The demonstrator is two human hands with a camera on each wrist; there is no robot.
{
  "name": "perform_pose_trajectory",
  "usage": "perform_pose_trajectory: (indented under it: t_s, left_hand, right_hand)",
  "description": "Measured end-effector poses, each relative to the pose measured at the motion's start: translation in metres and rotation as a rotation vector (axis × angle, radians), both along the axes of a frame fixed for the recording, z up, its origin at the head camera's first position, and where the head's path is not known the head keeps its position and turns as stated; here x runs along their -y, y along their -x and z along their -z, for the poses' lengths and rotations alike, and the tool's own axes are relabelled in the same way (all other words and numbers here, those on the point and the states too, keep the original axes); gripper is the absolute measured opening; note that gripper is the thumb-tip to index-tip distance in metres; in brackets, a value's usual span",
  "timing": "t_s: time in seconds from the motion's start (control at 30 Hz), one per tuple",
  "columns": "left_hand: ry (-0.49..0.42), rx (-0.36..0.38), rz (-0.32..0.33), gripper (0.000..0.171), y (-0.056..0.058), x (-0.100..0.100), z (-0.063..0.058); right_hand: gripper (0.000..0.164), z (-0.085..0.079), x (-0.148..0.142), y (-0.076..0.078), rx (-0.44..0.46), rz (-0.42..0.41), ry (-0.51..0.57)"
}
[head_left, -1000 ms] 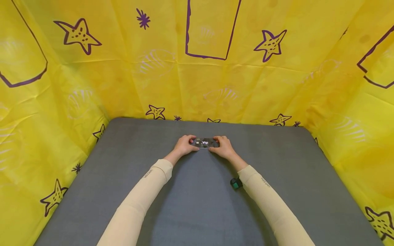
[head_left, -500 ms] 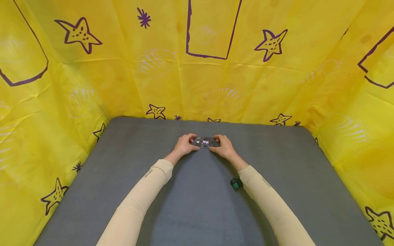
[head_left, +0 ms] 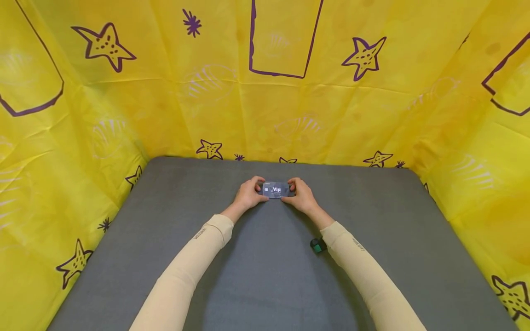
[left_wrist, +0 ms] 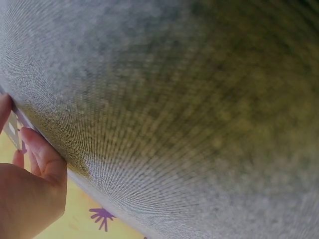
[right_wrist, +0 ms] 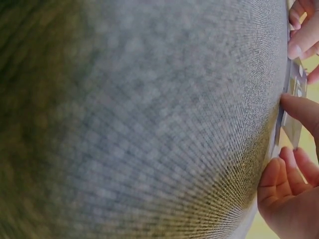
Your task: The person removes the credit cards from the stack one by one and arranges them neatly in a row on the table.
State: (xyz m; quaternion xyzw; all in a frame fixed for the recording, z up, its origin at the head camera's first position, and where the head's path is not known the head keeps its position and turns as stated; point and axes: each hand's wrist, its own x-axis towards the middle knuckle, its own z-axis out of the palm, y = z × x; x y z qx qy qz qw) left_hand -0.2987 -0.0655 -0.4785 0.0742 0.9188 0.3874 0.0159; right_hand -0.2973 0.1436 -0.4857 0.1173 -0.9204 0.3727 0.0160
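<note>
A dark blue-grey card marked "Vip" (head_left: 275, 190), with a small chip-like square on its left side, is between both hands near the table's far side. My left hand (head_left: 250, 193) pinches the card's left end, thumb at the near edge and fingers at the far edge. At the opposite end, my right hand (head_left: 302, 196) holds it the same way. The right wrist view shows the card (right_wrist: 295, 107) tilted up from the table, with the right hand (right_wrist: 291, 199) beside it. Only a sliver of the card (left_wrist: 12, 128) appears past the left hand (left_wrist: 32, 191) in the left wrist view.
A grey cloth-covered table (head_left: 265, 266) spreads beneath both arms. Yellow curtains (head_left: 265, 119) printed with starfish and fish stand at the back and both sides. A small black-and-green device (head_left: 318, 245) is at the right wrist, by the cream sleeve (head_left: 352, 257).
The card has tilted so its face looks lighter, bluer and taller to the head camera. The fingers of both hands have risen slightly; the grip stays at both ends.
</note>
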Motion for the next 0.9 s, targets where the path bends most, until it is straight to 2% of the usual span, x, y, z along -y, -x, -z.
perform_pose_trajectory:
  t_s: [0.23, 0.5, 0.9]
  left_hand:
    - [-0.021, -0.017, -0.006, 0.059, 0.0, 0.0, 0.002]
    - [-0.016, 0.009, -0.008, 0.059, -0.003, -0.001, 0.002]
    - [-0.038, -0.01, 0.032, 0.057, -0.008, 0.003, -0.004]
  right_hand:
    - [0.058, 0.0, 0.0, 0.0, 0.011, 0.001, 0.02]
    - [0.058, 0.0, 0.002, -0.003, 0.018, -0.001, 0.029]
    - [0.061, -0.008, 0.005, -0.009, -0.013, -0.052, -0.005]
